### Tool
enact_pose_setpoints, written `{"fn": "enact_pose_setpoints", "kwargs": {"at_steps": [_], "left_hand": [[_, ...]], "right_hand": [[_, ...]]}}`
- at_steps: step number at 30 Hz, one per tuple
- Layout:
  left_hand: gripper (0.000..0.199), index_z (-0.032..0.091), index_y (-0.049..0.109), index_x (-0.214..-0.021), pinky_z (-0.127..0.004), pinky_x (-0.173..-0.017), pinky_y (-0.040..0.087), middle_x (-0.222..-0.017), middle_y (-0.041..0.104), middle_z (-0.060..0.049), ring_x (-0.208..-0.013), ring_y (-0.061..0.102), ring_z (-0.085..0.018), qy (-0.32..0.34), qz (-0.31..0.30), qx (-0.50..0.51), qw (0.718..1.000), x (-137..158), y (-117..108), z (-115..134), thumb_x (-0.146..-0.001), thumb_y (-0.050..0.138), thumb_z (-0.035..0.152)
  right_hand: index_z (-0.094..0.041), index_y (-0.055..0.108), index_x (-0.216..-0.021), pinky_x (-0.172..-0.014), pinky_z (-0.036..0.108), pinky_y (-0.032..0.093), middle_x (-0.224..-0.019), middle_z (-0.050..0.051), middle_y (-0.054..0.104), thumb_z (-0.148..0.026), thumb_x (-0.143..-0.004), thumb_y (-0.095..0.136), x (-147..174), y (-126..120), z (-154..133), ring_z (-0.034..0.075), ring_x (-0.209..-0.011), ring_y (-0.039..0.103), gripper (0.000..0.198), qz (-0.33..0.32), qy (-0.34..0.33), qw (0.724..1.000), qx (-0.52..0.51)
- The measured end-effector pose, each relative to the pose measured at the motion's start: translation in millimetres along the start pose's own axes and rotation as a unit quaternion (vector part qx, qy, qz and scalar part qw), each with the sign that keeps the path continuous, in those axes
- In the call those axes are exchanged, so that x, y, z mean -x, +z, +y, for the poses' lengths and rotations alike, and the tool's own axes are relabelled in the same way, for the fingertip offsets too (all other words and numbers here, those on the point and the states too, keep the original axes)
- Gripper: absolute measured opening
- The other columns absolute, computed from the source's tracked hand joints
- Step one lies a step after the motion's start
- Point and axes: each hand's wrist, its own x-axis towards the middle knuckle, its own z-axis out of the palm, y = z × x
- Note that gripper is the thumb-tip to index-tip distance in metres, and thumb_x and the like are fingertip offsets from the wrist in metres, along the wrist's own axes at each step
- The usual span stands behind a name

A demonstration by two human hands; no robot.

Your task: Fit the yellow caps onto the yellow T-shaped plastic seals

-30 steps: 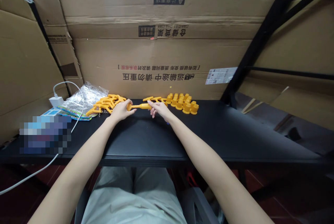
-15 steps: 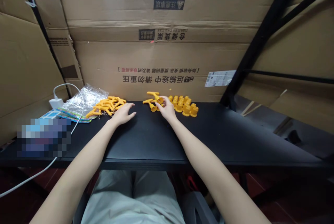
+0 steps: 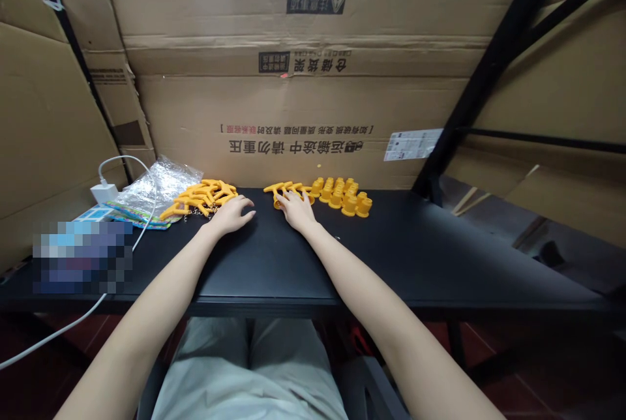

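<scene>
Brown cardboard (image 3: 49, 94) forms a side panel well to the left of my left hand (image 3: 227, 216). Nearer to that hand, though apart from it, lies a pixelated item (image 3: 83, 257), too blurred to name. Beyond it a white cable (image 3: 124, 157) loops up to a white plug block (image 3: 104, 194), and next comes a crumpled clear plastic bag (image 3: 159, 186) with a multicoloured strip (image 3: 141, 216) along its near edge.

Just beside my left hand, to its left and beyond it, yellow branched pieces (image 3: 205, 193) are heaped together, with thin metal coils (image 3: 195, 210) showing at the near side of the heap. My left hand hovers or rests at the heap's right edge, thumb and fingers parted wide.

Bare black tabletop (image 3: 264, 263) separates my two hands. My right hand (image 3: 297, 212) reaches down onto a row of yellow T-handled pieces (image 3: 278, 188), whose crossbars jut out beyond my fingers. The fingers are bent over them; I cannot tell whether they grip one or only touch it. Just right of that hand, yellow flanged cups (image 3: 337, 195) stand in close rows. Farther right and beyond, a white label (image 3: 413, 144) sits beside a slanting black post (image 3: 482, 81).
</scene>
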Motion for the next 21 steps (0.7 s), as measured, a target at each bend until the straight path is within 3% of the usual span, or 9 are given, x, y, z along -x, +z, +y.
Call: {"fn": "enact_pose_setpoints", "kwargs": {"at_steps": [7,13,17,21], "left_hand": [[0.027,0.017,0.065,-0.099,-0.036,-0.090,0.049,-0.101,0.065,-0.009,-0.094,0.061,-0.020,-0.011,0.002,-0.008,1.000,0.7,-4.1,0.9,-0.084,0.050,0.034],[0.026,0.019,0.067,-0.090,-0.034,-0.090,0.047,-0.101,0.066,-0.008,-0.098,0.060,-0.021,-0.052,0.026,-0.089,0.994,-1.9,-14.2,-3.8,-0.078,0.045,0.014],[0.025,0.020,0.066,-0.076,-0.036,-0.082,0.048,-0.095,0.067,-0.009,-0.095,0.061,-0.024,-0.151,0.042,-0.176,0.972,-0.9,-27.9,-16.7,-0.072,0.045,0.007],[0.017,0.019,0.066,-0.076,-0.041,-0.080,0.048,-0.098,0.067,-0.013,-0.098,0.060,-0.031,-0.267,0.024,-0.223,0.937,6.3,-43.6,-31.8,-0.071,0.052,0.011]], "right_hand": [[-0.024,0.039,-0.144,-0.111,0.061,0.011,-0.152,0.009,0.036,-0.034,-0.095,0.037,1.0,-7.6,5.6,0.028,-0.140,0.028,0.050,0.006,0.037,0.998,-0.046],[-0.013,0.053,-0.131,-0.102,0.061,0.026,-0.143,0.020,0.045,-0.019,-0.089,0.041,9.8,-41.5,47.3,0.035,-0.128,0.040,0.045,0.106,0.242,0.964,-0.018],[-0.011,0.061,-0.120,-0.093,0.054,0.032,-0.125,0.023,0.056,-0.019,-0.083,0.052,19.1,-55.8,70.1,0.037,-0.119,0.045,0.039,0.038,0.370,0.928,0.019],[-0.012,0.063,-0.118,-0.092,0.051,0.033,-0.127,0.023,0.054,-0.022,-0.084,0.056,21.5,-57.5,75.9,0.037,-0.120,0.045,0.037,-0.041,0.398,0.916,0.009]]}}
